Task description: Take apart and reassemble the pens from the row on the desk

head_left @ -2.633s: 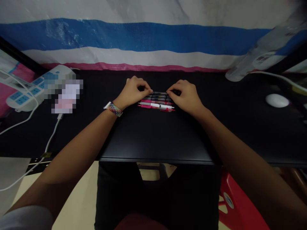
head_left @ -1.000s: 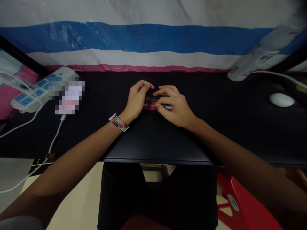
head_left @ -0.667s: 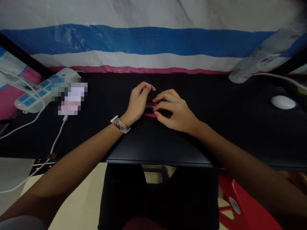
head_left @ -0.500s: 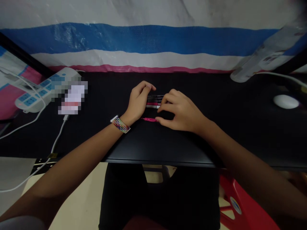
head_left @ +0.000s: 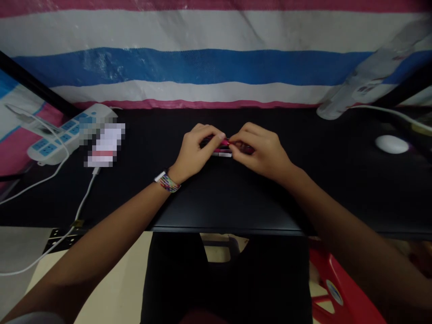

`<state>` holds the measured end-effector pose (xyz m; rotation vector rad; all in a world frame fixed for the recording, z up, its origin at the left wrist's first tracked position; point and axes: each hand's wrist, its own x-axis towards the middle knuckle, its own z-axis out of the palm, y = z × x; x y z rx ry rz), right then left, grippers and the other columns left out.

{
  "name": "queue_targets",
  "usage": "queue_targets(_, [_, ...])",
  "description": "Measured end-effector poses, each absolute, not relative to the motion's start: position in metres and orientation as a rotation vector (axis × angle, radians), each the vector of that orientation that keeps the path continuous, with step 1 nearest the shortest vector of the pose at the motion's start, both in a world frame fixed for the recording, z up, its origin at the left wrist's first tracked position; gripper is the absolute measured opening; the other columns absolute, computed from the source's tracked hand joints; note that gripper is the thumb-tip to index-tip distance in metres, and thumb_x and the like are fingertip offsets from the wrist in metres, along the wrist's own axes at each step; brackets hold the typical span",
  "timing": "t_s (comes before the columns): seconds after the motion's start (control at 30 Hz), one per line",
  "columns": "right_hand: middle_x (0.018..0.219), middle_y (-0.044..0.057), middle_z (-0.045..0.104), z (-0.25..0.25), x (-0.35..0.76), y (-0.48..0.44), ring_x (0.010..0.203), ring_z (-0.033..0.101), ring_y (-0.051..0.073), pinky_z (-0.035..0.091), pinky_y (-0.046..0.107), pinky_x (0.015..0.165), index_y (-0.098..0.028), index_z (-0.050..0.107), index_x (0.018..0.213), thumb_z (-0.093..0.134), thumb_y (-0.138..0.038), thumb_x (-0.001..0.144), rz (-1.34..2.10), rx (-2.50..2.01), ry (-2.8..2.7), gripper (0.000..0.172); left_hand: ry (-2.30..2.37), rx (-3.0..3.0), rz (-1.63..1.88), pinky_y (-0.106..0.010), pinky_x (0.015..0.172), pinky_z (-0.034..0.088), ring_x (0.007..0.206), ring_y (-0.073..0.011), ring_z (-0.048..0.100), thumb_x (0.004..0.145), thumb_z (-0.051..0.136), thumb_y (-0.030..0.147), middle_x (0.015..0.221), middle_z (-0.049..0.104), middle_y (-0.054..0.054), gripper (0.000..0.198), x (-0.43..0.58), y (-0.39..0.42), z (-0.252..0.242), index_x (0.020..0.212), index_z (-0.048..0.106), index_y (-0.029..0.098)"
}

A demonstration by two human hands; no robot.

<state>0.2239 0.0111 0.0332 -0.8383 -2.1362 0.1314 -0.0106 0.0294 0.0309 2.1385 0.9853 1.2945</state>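
Observation:
Both of my hands meet over a row of slim pens [head_left: 222, 155] lying side by side on the black desk. A pink pen [head_left: 225, 142] is held above the row. My left hand [head_left: 197, 150], with a woven multicoloured watch strap on the wrist, pinches its left part between thumb and fingers. Thumb and bent fingers of my right hand [head_left: 261, 148] close on its right part. Fingers cover most of the pens, so their full length and number are hidden. A pale pen lies nearest to me in the row.
A phone [head_left: 104, 146] on a charging cable lies on the left of the desk [head_left: 216, 202], beside a white power strip [head_left: 72, 135]. To the right are a white mouse [head_left: 391, 144] and a clear cylinder [head_left: 332, 110]. A red stool [head_left: 344, 288] stands below at right.
The pink pen has moved from the desk in front of the row up onto it, carried by my right hand. My left thumb has come down to it. The view has tilted slightly upward.

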Motion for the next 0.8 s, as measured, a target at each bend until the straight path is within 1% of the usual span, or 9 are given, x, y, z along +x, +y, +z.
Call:
queue_targets(0.07, [0.103,0.009,0.077,0.032,0.229,0.016,0.080,0.067,0.022,0.052,0.038,0.075,-0.022,0.085,0.108,0.072,-0.028,0.107,0.138,-0.927,-2.044,0.015,1.008,2.153,1.262,-0.039,0.094,0.058,0.095,-0.0240,0.074,0.112,0.074,0.053,0.094,0.085,-0.004,0.032,-0.010,0.031,0.029,0.099,0.086,0.026])
queue_targets(0.17, [0.094,0.007,0.078,0.029,0.236,0.027,0.082,0.069,0.023,0.054,0.038,0.077,-0.022,0.086,0.100,0.078,-0.036,0.104,0.225,-1.042,-1.962,0.016,1.030,2.085,1.306,-0.039,0.096,0.060,0.098,-0.0241,0.078,0.109,0.078,0.044,0.102,0.088,-0.005,0.022,-0.011,0.041,0.024,0.105,0.087,0.025])
queue_targets(0.23, [0.082,0.004,0.076,0.027,0.240,0.035,0.075,0.067,0.021,0.054,0.037,0.074,-0.023,0.084,0.091,0.080,-0.037,0.102,0.406,-1.119,-1.863,0.019,1.040,2.023,1.359,-0.039,0.097,0.061,0.099,-0.0239,0.079,0.107,0.079,0.043,0.105,0.089,-0.006,0.021,-0.013,0.049,0.020,0.105,0.087,0.024])
queue_targets(0.3, [0.074,0.003,0.074,0.026,0.243,0.043,0.067,0.064,0.018,0.053,0.034,0.066,-0.022,0.085,0.091,0.081,-0.038,0.101,0.661,-1.155,-1.705,0.019,1.038,1.989,1.381,-0.037,0.093,0.061,0.096,-0.0232,0.080,0.105,0.081,0.043,0.104,0.088,-0.006,0.020,-0.014,0.057,0.018,0.105,0.086,0.023])
queue_targets(0.47, [0.076,0.002,0.075,0.023,0.244,0.055,0.062,0.063,0.014,0.054,0.029,0.057,-0.023,0.087,0.093,0.095,-0.041,0.090,1.033,-1.055,-1.400,0.020,1.059,1.889,1.395,-0.035,0.085,0.059,0.088,-0.0214,0.077,0.103,0.083,0.039,0.094,0.085,-0.005,0.017,-0.013,0.073,0.019,0.097,0.084,0.024])
queue_targets(0.6, [0.080,0.003,0.077,0.020,0.240,0.061,0.068,0.068,0.016,0.062,0.031,0.062,-0.023,0.086,0.092,0.100,-0.040,0.085,1.055,-1.019,-1.326,0.023,1.067,1.857,1.338,-0.035,0.076,0.056,0.075,-0.0203,0.071,0.103,0.084,0.041,0.073,0.074,-0.002,0.026,-0.011,0.090,0.025,0.083,0.079,0.025])
queue_targets(0.7, [0.085,0.004,0.078,0.018,0.239,0.067,0.074,0.072,0.018,0.066,0.035,0.068,-0.023,0.086,0.096,0.101,-0.040,0.084,1.007,-0.991,-1.334,0.025,1.079,1.780,1.343,-0.035,0.073,0.056,0.068,-0.0198,0.068,0.107,0.080,0.049,0.059,0.062,0.000,0.044,-0.010,0.104,0.026,0.071,0.071,0.025])
queue_targets(0.77, [0.088,0.003,0.079,0.015,0.240,0.072,0.076,0.072,0.018,0.067,0.035,0.070,-0.025,0.086,0.098,0.101,-0.039,0.084,0.964,-0.968,-1.338,0.025,1.070,1.748,1.341,-0.035,0.074,0.058,0.068,-0.0191,0.069,0.107,0.080,0.050,0.059,0.062,0.000,0.045,-0.009,0.110,0.025,0.072,0.070,0.025])
queue_targets(0.8, [0.089,0.003,0.078,0.013,0.241,0.074,0.076,0.072,0.018,0.067,0.035,0.070,-0.026,0.086,0.098,0.101,-0.039,0.084,0.945,-0.956,-1.336,0.025,1.054,1.742,1.337,-0.035,0.074,0.058,0.069,-0.0187,0.069,0.105,0.083,0.048,0.062,0.065,-0.001,0.039,-0.009,0.111,0.024,0.076,0.073,0.025])
